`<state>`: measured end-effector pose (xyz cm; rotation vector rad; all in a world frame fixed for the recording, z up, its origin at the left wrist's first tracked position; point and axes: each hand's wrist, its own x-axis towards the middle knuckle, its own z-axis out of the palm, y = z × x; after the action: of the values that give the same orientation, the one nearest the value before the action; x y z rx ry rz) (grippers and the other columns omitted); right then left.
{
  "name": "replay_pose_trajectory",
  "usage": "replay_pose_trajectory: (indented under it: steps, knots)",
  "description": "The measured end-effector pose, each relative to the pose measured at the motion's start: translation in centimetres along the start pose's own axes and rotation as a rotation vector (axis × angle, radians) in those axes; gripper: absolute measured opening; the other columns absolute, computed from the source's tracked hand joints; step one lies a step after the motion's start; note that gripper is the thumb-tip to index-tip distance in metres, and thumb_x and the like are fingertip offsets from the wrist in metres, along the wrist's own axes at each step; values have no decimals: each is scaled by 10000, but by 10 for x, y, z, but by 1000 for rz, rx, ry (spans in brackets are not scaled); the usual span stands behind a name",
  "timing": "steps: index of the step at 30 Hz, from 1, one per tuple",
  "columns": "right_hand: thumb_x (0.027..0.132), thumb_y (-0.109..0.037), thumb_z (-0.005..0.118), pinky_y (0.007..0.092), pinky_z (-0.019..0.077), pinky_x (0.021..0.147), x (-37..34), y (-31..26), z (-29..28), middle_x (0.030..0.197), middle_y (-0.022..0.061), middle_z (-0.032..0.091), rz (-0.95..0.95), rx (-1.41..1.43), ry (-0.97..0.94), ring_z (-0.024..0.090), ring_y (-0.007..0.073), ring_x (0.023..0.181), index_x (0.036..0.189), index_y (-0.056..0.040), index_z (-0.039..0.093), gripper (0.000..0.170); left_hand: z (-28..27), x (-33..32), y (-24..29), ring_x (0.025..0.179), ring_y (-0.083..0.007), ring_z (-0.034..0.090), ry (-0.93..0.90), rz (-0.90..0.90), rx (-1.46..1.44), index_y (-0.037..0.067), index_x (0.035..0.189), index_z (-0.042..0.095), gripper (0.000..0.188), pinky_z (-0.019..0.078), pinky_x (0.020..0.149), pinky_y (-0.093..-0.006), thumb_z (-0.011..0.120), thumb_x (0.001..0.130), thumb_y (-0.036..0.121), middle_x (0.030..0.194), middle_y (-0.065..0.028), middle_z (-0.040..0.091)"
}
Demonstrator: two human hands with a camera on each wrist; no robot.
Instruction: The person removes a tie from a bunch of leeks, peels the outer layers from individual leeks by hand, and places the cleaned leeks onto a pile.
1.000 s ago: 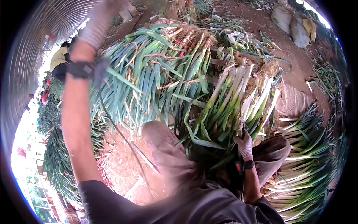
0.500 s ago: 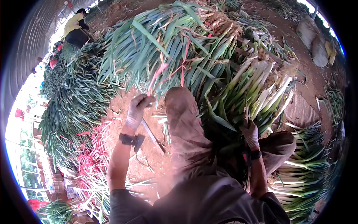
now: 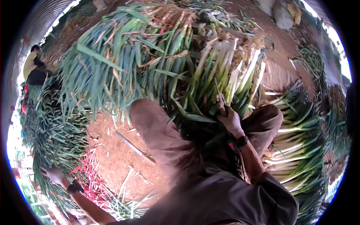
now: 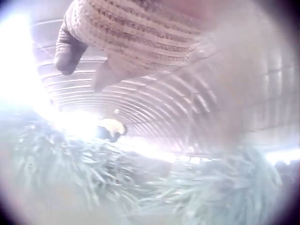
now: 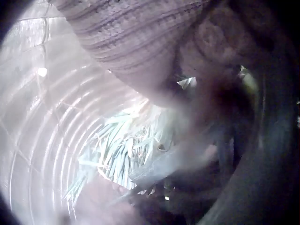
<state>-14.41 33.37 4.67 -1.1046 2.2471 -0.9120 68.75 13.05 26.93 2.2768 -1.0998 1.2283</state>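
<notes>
My left hand, in a striped knit glove with dark fingertips, reaches out at the lower left over a pile of long green leaves. In the left wrist view its glove shows, fingers pointing away and nothing seen between them. My right hand, gloved too, grips a dirty grey hand tool with a thin pointed tip. That tip overlaps a bunch of leeks lying before my bent right knee. The right wrist view is dark and blurred around the right glove.
Across the top left lies a big heap of leafy leeks. More white-stemmed leeks lie at the right. Pink strips are scattered near the left forearm, and a long metal blade rests on the dirt. Another person bends far left.
My left hand has swung from the upper left down to the lower left; the pink strip it held half a second ago no longer shows in it. My right hand keeps its grip.
</notes>
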Motion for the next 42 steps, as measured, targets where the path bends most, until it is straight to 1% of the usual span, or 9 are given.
replay_pose_trajectory:
  steps: [6,10,14,15,17,22,26,32,42]
  knots:
    - [746,-256,771,405,527,768,-11,-32,-21,933,231,680,95,-85,-44,684,364,892,1217,24,561,586,-140,-143,294,782,-246,700,-391,477,-913,98,1002,722,148,562,731,-341,686,864,139,917,-47,733]
    - [769,-236,736,393,500,618,-29,-23,-29,678,164,579,-35,33,50,612,346,624,1067,-15,577,404,-235,-223,440,773,-334,671,-1058,903,-1342,80,985,692,138,525,709,-369,620,874,121,872,-162,687]
    - [778,-145,696,367,495,620,-46,-48,-42,670,164,519,-16,82,-12,537,346,591,1067,-4,582,341,-260,-310,561,909,-366,672,-1090,1486,-979,88,1048,698,266,521,828,-456,611,838,228,959,-189,695]
    - [763,-77,715,300,481,649,-50,-50,-43,707,95,439,-6,89,-67,431,102,678,1160,16,571,432,-261,-333,587,975,-390,665,-1127,1511,-815,85,1002,733,251,535,855,-460,640,813,221,1018,-208,694]
    - [765,-153,725,383,516,675,-51,-43,-36,747,203,566,-67,120,-59,576,385,655,1118,24,573,423,-270,-358,614,1002,-361,686,-1096,1453,-629,55,1036,733,318,552,870,-428,702,833,299,1077,-203,700]
    - [770,-201,729,380,508,658,-29,-24,-21,735,207,571,33,110,-64,591,350,649,1047,17,585,381,-245,-386,641,1054,-365,667,-1385,1211,-580,-5,1147,658,556,527,908,-413,793,772,382,1132,-240,677]
    - [766,-211,720,386,489,642,24,-39,-18,722,202,568,40,88,-135,579,324,646,932,-9,565,304,-198,-418,641,1056,-359,622,-1665,844,-1032,-119,1242,458,777,451,964,-394,843,751,345,1136,-295,631]
    - [778,-223,731,348,500,654,111,-42,-22,725,110,626,127,67,-110,603,164,693,990,13,637,331,-197,-416,637,940,-308,643,-1841,625,-1274,-90,1175,545,677,485,875,-397,852,738,325,1063,-234,666]
    - [821,-231,716,330,488,677,83,-42,-36,733,106,604,66,175,-31,535,145,685,958,12,619,295,-248,-379,613,883,-228,650,-2018,546,-1366,-66,1200,557,588,538,793,-349,839,760,204,1043,-150,668]
